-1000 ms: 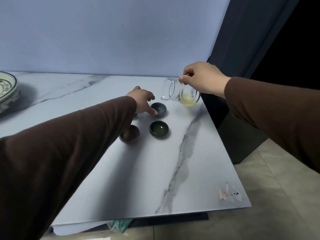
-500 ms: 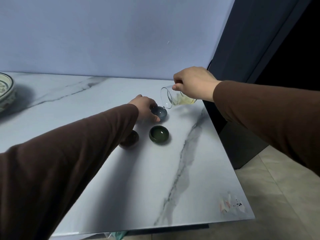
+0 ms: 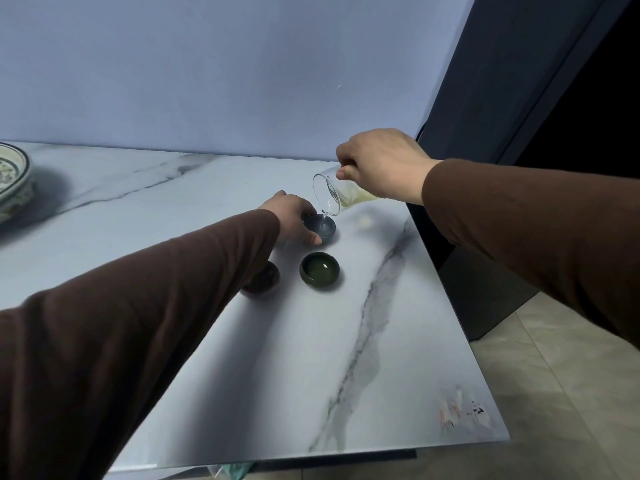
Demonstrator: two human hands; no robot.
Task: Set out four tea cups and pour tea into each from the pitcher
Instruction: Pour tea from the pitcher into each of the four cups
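Long dark-brown sleeves on both arms, plain fabric, ending at wrists; left hand (image 3: 294, 216) and right hand (image 3: 384, 164) bare.

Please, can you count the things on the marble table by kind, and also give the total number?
Tea cups: 3 in view, blue-grey cup, green cup, brown cup; a fourth may be hidden by the left arm.
Glass pitcher: 1, held above the table.
Patterned bowl: 1
Total: 5

The marble table (image 3: 398, 358) is open in front and to the right of the green cup (image 3: 319, 270). The left hand (image 3: 294, 216) and its sleeve (image 3: 138, 323) block the blue cup (image 3: 320, 226) and brown cup (image 3: 265, 277) from the left; the tilted glass pitcher (image 3: 329, 195) covers the blue cup from above. A patterned bowl (image 3: 12, 178) stands far left.
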